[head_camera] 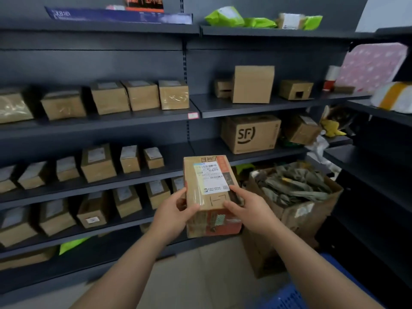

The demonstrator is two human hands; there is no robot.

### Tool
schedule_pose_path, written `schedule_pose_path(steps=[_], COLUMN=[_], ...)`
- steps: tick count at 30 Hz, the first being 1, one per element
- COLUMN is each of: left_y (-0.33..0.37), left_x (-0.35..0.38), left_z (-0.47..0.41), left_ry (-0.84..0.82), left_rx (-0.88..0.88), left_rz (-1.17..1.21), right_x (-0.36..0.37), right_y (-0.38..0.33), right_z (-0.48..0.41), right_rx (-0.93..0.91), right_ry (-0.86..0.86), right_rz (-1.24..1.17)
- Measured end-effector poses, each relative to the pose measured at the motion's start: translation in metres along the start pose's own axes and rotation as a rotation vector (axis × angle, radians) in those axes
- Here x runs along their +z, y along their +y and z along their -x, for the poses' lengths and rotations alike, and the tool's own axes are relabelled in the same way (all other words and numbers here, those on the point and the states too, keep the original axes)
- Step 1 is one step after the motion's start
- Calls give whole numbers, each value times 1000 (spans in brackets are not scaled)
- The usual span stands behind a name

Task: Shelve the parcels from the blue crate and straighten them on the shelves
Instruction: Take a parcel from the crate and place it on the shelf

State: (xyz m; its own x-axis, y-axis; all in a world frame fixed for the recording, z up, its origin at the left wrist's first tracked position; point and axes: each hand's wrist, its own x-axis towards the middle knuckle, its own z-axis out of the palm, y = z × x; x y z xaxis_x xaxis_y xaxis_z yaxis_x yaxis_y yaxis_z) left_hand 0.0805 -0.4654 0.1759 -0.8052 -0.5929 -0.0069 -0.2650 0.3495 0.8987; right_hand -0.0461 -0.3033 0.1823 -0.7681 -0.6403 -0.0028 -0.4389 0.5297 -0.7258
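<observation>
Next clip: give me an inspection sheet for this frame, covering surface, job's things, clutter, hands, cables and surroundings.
Surface: dark metal shelves, several tiers, mostly stocked with cardboard boxes.
Job's things: labelled parcel held in front of the shelves, label facing the camera; blue crate at bottom right, contents out of view.
Clutter: open carton of grey bags on the floor; green bags on the top shelf; pink parcel leaning at right.
Hands: left hand and right hand both grip the parcel's sides.
Cables: nothing seen.
Surroundings: pale tiled floor; SF box on a right-hand shelf.
</observation>
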Motion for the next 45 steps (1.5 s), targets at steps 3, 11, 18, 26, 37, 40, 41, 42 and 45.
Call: schedule_pose_path(steps=[3,11,18,26,37,40,41,42,45], left_y=[-16,-52,-78,-104,-149,-162,-165,-168,-171], left_x=[-20,-33,-18,-1,-16,-23,-25,-28,-31], left_z=[-43,-169,-287,-382,-459,-471,-474,-477,-482], left_ry=[-34,-5,55,154,197,221,229,233,229], left_rx=[-27,-116,-234,-289,-312,-322,-337,-346,-354], left_rz=[10,64,182,230,78,32,26,20,0], right_x=[23,65,80,104,156,167,170,172,176], right_y=[-9,-3,20,44,57,54,53,53,51], right_z=[-50,-194,-339,-450,-530,-540,-543,-547,-555], right_rx=[12,19,14,-56,-64,-78,-81,-80,-88], right_ry=[-41,-102,-174,-246,-335,-353,-353,-354,-359], right_rz=[-91,-148,-109,-43,-82,-58,-49,-39,15])
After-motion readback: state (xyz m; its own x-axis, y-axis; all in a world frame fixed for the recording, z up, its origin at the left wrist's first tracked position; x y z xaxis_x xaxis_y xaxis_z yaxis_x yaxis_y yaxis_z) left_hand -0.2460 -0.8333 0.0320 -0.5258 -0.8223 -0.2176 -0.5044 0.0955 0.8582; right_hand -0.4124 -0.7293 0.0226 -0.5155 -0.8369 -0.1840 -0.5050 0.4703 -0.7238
